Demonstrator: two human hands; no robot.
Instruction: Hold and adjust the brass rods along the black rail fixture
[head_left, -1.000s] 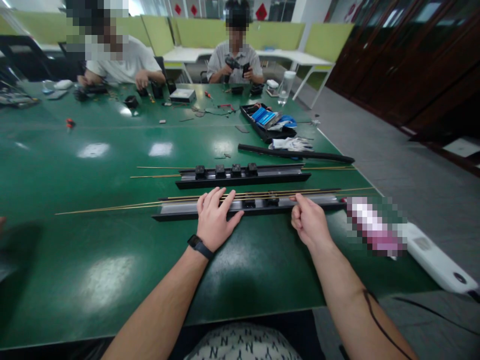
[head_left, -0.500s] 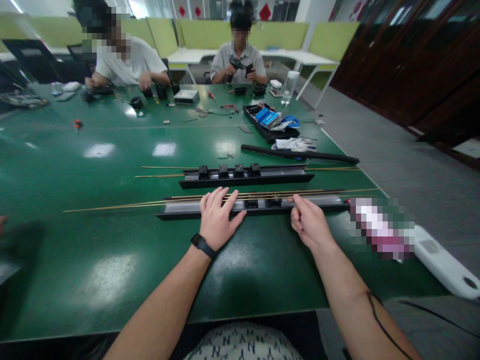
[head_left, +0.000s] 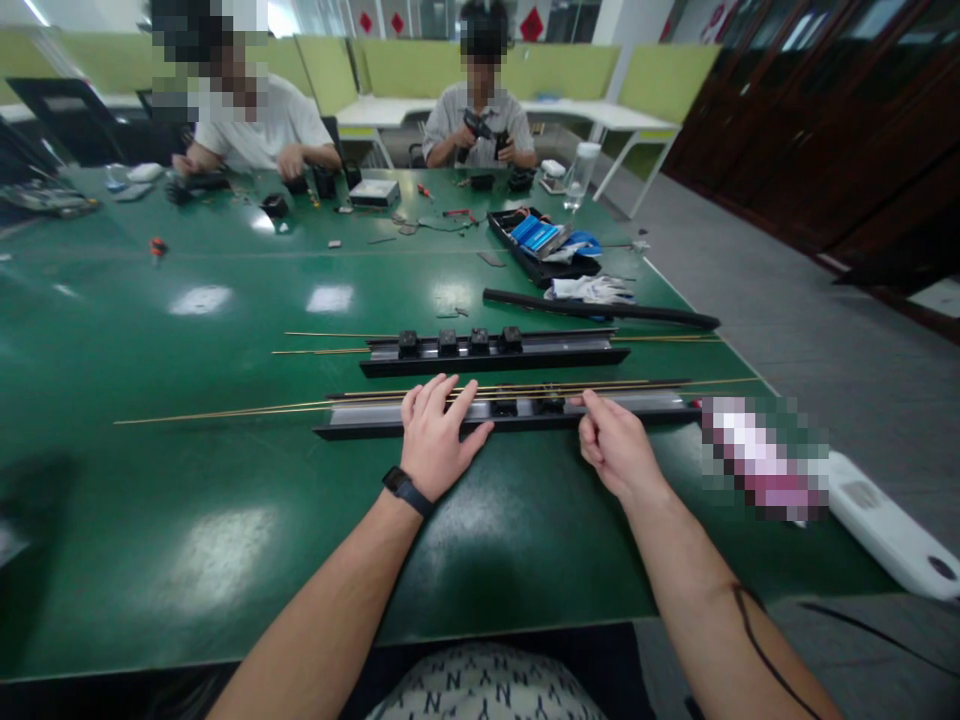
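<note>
A long black channel rail [head_left: 630, 410] with a silvery inner face lies crosswise before me, with thin brass rods [head_left: 225, 411] running along it and past both ends. My left hand [head_left: 439, 432] rests over its left half, fingers spread across the rods and thumb at the near edge. Two black blocks, one of them this block [head_left: 551, 400], sit in the rail between my hands. My right hand [head_left: 613, 435] is closed, thumb and forefinger pinching the end of a brass rod above the rail. Behind lies a second, similar rail [head_left: 570, 350] carrying several black blocks [head_left: 448, 343].
Farther back are a black strip [head_left: 660, 314], white gloves [head_left: 592, 289] and a black tray [head_left: 517, 252] with blue packets. A white device [head_left: 889, 525] lies at the right edge. Across the table sit two people, one holding a power drill [head_left: 474, 128].
My right hand has shifted slightly left with the brass rod, whose far left end now reaches farther left. My left hand stays in place on the rail.
</note>
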